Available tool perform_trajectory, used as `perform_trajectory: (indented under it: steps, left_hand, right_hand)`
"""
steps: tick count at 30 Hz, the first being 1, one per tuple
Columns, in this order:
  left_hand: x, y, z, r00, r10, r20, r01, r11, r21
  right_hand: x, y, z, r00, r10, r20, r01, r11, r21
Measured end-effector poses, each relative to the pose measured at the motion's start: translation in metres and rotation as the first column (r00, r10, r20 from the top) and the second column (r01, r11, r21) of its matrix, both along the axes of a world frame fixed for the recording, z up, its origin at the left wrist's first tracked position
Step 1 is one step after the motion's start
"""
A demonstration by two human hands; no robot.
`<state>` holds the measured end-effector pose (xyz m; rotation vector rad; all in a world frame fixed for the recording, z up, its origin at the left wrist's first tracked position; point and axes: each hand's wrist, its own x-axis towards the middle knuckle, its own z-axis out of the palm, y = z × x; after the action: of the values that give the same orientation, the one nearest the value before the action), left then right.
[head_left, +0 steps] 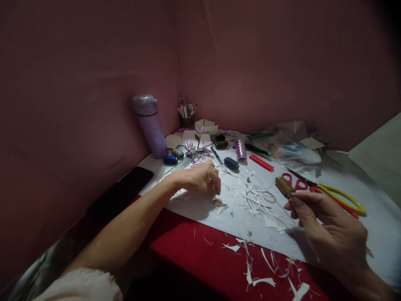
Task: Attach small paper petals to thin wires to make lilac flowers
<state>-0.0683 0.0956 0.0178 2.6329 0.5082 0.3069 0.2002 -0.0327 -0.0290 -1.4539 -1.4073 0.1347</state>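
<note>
My left hand (203,179) hangs low above the white sheet (194,209), its fingers curled down; whatever they hold, if anything, is hidden. Just under those fingertips lie small pale pointed pieces (221,205). Thumb and forefinger of my right hand (328,230) pinch together on something too small to make out. Right behind that pinch is a brown thread spool (283,186). Beyond my left hand, a stem with lilac thread-wrapped petals (199,144) lies with a bundle of thin wires (175,168).
White paper scraps (257,198) litter the sheet and the red surface (188,238). Red-handled scissors (294,182) and a yellow-handled tool (341,196) sit at right. Further back are a lilac spool (240,150), a red strip (261,163), a purple bottle (152,127) and plastic bags (294,146).
</note>
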Motion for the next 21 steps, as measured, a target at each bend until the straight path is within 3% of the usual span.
perform_trajectory:
  steps: [7, 13, 21]
  left_hand:
    - [0.004, -0.006, -0.007, 0.995, 0.008, -0.101, -0.008, 1.000, 0.004]
    - [0.005, -0.003, -0.014, 0.997, -0.010, -0.077, 0.008, 0.999, -0.034]
    - [0.008, -0.009, -0.003, 0.970, 0.049, -0.239, -0.072, 0.993, -0.089]
  right_hand:
    - [0.004, 0.001, -0.004, 0.999, 0.037, 0.022, -0.036, 0.999, -0.019]
    - [0.001, 0.001, -0.003, 0.999, 0.015, 0.043, -0.014, 1.000, -0.026]
    - [0.003, 0.001, -0.003, 0.998, 0.009, 0.061, -0.008, 1.000, -0.016]
